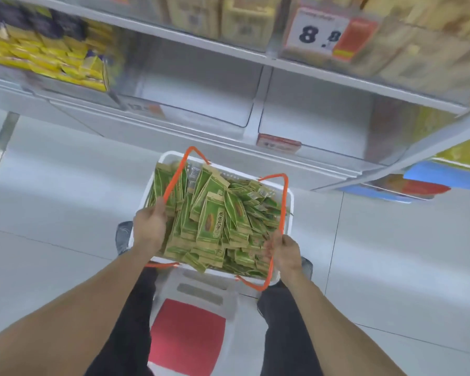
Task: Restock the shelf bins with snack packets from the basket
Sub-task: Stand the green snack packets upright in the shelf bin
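Note:
A white basket point(287, 197) with two orange handles is held in front of me, below the shelf. It is heaped with green and tan snack packets point(215, 221). My left hand point(150, 229) grips the left orange handle point(174, 176). My right hand point(282, 252) grips the right orange handle point(282, 207). Just beyond the basket, two clear shelf bins stand side by side: the left bin point(201, 96) and the right bin point(318, 120), both showing bare white bottoms.
A bin of yellow packets point(52, 58) sits at the upper left. The shelf above carries tan boxes and a price tag reading 8.8 point(320, 33). Below me stands a white stool with a red top point(187, 337), between my legs on a grey tiled floor.

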{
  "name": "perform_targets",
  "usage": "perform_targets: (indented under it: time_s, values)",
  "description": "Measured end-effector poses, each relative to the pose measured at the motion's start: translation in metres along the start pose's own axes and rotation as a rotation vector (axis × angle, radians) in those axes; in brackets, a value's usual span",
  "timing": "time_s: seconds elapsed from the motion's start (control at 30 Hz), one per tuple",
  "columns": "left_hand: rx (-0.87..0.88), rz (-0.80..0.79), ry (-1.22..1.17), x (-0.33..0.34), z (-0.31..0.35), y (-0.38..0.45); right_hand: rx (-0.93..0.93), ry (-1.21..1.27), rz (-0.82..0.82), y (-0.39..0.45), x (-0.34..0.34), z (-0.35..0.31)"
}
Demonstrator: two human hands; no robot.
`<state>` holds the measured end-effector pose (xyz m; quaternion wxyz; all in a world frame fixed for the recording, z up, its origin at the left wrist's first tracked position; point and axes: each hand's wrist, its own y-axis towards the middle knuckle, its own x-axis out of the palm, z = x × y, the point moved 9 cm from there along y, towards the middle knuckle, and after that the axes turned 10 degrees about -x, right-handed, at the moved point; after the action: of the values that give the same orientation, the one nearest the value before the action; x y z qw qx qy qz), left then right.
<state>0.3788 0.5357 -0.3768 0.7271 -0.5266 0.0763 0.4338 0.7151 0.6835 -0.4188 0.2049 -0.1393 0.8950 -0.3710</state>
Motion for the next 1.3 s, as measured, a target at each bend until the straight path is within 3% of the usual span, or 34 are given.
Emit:
perform_targets:
  time_s: [0.13, 0.27, 0.33, 0.4, 0.43, 0.5, 0.57, 0.63, 0.73, 0.93, 1.17, 1.3]
  values:
    - [0.025, 0.008, -0.046, 0.019, -0.015, 0.053, 0.014, -0.016, 0.107, 0.040, -0.007, 0.038]
    - [-0.080, -0.013, 0.203, 0.015, -0.046, 0.109, 0.077, -0.179, 0.145, 0.071, -0.014, 0.066]
    - [-0.095, 0.143, 0.437, -0.005, -0.054, 0.126, 0.069, -0.356, 0.343, 0.074, -0.034, 0.058]
    - [0.076, 0.273, 0.485, -0.006, -0.040, 0.125, -0.183, -0.398, 0.484, 0.075, -0.033, 0.021]
    - [0.200, 0.223, 0.488, 0.012, -0.030, 0.121, -0.321, -0.406, 0.420, 0.081, -0.017, 0.003]
    - [0.354, -0.007, 0.515, 0.065, -0.016, 0.105, -0.422, -0.446, 0.112, 0.092, 0.039, -0.016]
    - [0.381, -0.210, 0.572, 0.113, -0.015, 0.090, -0.462, -0.514, -0.132, 0.095, 0.091, -0.017]
    - [0.372, -0.282, 0.585, 0.138, -0.014, 0.089, -0.499, -0.627, -0.218, 0.102, 0.121, -0.015]
    - [0.360, -0.323, 0.640, 0.155, -0.014, 0.102, -0.457, -0.788, -0.282, 0.118, 0.142, -0.005]
    - [0.367, -0.298, 1.033, 0.177, 0.011, 0.134, -0.374, -0.992, -0.424, 0.144, 0.169, -0.006]
    - [0.359, -0.346, 0.928, 0.169, 0.005, 0.133, -0.357, -1.087, -0.370, 0.114, 0.169, 0.001]
    - [0.371, -0.394, 0.687, 0.165, 0.005, 0.113, -0.339, -1.002, -0.307, 0.103, 0.167, 0.009]
